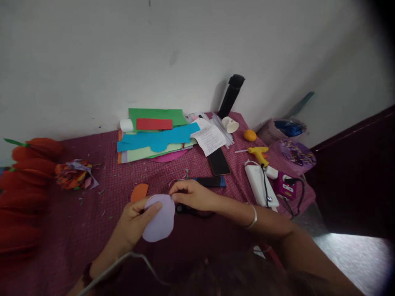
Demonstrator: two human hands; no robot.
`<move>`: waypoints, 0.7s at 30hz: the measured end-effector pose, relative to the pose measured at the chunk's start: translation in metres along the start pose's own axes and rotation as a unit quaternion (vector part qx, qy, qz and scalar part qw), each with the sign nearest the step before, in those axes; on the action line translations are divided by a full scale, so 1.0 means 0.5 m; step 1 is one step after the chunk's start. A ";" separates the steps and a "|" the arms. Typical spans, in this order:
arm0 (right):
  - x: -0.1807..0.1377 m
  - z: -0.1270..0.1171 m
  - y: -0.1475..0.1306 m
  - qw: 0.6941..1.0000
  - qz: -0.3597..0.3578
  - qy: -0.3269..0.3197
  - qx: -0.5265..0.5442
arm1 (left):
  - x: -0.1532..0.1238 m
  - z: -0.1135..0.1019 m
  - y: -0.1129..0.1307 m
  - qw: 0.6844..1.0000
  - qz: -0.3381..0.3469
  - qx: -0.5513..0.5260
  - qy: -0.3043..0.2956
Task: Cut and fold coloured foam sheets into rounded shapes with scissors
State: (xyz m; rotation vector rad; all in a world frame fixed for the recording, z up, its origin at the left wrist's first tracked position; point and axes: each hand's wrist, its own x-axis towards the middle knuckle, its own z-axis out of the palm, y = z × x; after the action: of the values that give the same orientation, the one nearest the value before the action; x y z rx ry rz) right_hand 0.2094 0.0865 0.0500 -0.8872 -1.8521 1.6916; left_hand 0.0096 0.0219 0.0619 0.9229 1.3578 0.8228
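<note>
My left hand (135, 220) grips a pale lavender paper circle (160, 224), thumb on its front face. A thin line of red or orange shows along the circle's edge. At its upper right edge, the fingers of my right hand (188, 195) are pinched together; any small thing between them is hidden. Just behind the circle lies an orange paper half-circle (139, 192). Under my right wrist is a black-handled object (183, 209), possibly scissors, partly covered. A dark blue and black tool (211, 181) rests just beyond my right hand.
Coloured paper sheets (157, 139), a handwritten note (210, 135) and a phone (219, 161) lie at the back. Orange paper pumpkins (27, 197) and paper scraps (75, 174) are left. A bottle (231, 95), yellow glue gun (258, 154), power bank (261, 185) and corded purple socket box (285, 186) stand right.
</note>
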 end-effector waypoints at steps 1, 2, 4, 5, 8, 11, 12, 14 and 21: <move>-0.019 -0.012 0.004 0.997 -0.016 0.015 -0.077 | -0.001 -0.001 0.003 1.000 -0.007 -0.012 0.015; -0.041 -0.022 0.008 0.987 -0.018 0.020 -0.159 | -0.002 -0.002 0.006 0.999 -0.014 -0.027 0.028; -0.088 -0.037 0.020 0.950 -0.013 -0.005 -0.312 | -0.001 -0.002 0.011 0.997 -0.020 -0.059 0.046; -0.111 -0.040 0.025 0.928 -0.016 -0.016 -0.373 | 0.000 -0.002 0.013 0.996 -0.017 -0.071 0.052; -0.156 -0.032 0.039 0.868 -0.009 -0.036 -0.495 | 0.004 -0.003 0.008 0.993 0.011 -0.093 0.076; -0.163 -0.015 0.043 0.837 0.001 -0.045 -0.546 | -0.001 -0.011 0.001 0.992 0.057 -0.078 0.082; -0.161 -0.012 0.042 0.833 0.003 -0.049 -0.551 | -0.005 -0.014 0.002 0.992 0.085 -0.053 0.077; -0.157 -0.012 0.040 0.833 0.008 -0.055 -0.551 | -0.018 -0.021 0.009 0.983 0.170 0.024 0.062; -0.172 -0.027 0.040 0.836 0.018 -0.057 -0.545 | -0.038 -0.034 0.019 0.945 0.288 0.140 0.071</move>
State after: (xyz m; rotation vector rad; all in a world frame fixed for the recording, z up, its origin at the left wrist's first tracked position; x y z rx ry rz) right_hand 0.2800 0.0334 0.0388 -1.2064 -2.9090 0.5456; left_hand -0.0080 0.0101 0.0786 1.5534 1.3635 1.1713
